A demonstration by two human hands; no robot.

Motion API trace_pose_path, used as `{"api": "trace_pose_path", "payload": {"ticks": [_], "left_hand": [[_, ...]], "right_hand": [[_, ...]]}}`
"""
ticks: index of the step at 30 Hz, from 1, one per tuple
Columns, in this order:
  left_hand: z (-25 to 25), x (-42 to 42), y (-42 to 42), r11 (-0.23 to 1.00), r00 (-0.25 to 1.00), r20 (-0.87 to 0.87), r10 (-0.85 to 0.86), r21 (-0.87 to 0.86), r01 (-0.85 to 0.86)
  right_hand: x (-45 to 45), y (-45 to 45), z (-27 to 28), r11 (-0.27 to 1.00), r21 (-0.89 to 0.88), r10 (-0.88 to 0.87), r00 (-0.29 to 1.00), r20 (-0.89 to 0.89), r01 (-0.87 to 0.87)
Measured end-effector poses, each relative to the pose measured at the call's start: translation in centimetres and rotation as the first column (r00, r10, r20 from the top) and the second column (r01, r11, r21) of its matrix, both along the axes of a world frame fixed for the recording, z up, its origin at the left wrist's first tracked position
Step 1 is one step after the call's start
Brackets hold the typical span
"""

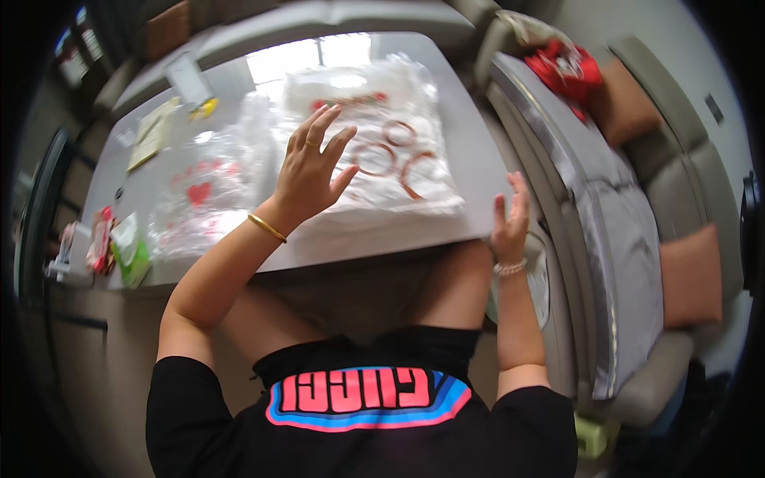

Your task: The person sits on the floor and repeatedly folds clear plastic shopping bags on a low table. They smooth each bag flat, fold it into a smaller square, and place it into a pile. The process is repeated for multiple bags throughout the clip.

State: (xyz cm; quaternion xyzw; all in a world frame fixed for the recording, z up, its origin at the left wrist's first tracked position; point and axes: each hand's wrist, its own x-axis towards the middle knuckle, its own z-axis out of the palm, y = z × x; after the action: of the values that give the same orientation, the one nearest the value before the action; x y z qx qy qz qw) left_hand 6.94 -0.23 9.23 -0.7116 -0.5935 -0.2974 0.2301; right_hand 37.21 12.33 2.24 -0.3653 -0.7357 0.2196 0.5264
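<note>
My left hand (314, 161), with a gold bangle at the wrist, is raised over the left part of a white printed garment (430, 185) with reddish-brown rings on it. Its fingers are apart and hold nothing. The garment lies on the table, and a clear plastic bag (334, 77) with red print is at its far end. My right hand (511, 221), wearing a pale beaded bracelet, is beyond the table's right edge with nothing in it. Left of the garment, another clear plastic bag (224, 185) bears a red heart and red print.
The grey table (472, 161) also carries a yellowish notepad (151, 134), a white box-like object (190, 80), a yellow item (204, 109) and a green tissue pack (132, 257). To the right stands a sofa (675, 137) with orange cushions (690, 278) and a red bag (565, 71).
</note>
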Motion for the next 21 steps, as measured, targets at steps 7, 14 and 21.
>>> {"api": "trace_pose_path", "payload": {"ticks": [7, 14, 21], "left_hand": [[-3.0, 15.6, 7.8, 0.925, 0.908, 0.228, -0.351, -0.069, 0.375], [-6.3, 26.0, 11.7, 0.834, 0.835, 0.364, -0.413, -0.218, 0.507], [-9.4, 31.5, 12.6, 0.799, 0.784, 0.46, -0.418, -0.225, 0.558]], "right_hand": [[21.0, -0.4, -13.2, 0.842, -0.157, -0.39, 0.783, 0.484, 0.516], [20.6, -0.8, -21.3, 0.818, -0.371, -0.171, 0.802, 0.572, 0.439], [19.6, 3.1, -33.5, 0.967, -0.023, -0.133, 0.583, 0.802, 0.252]]}}
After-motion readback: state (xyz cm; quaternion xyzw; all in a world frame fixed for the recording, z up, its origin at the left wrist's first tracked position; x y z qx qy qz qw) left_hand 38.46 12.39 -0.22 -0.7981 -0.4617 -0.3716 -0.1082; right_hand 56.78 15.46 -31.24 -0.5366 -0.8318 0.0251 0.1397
